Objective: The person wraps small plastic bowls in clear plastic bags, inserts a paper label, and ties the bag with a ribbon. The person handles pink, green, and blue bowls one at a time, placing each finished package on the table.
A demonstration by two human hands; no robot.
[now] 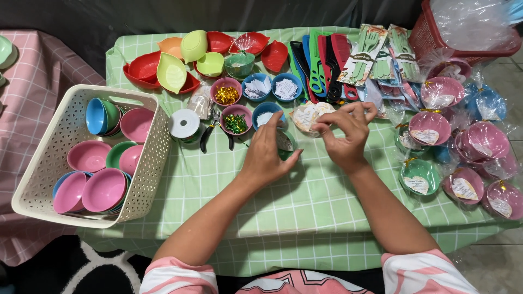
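Left hand [267,152]: fingers loosely spread, resting on small green plastic bowl [285,145] at table centre. Right hand [346,133]: fingertips pinched narrowly on clear cellophane wrap [308,115]. Heart-shaped white labels [417,184] front wrapped bowls, right.

Glossy plastic bowls [103,189] – matt checked cloth [305,201] – crinkly cellophane wraps [479,141]

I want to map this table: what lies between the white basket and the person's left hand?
In the head view, a white ribbon spool and dark pliers sit between basket and left hand, with bare green cloth nearer the person.
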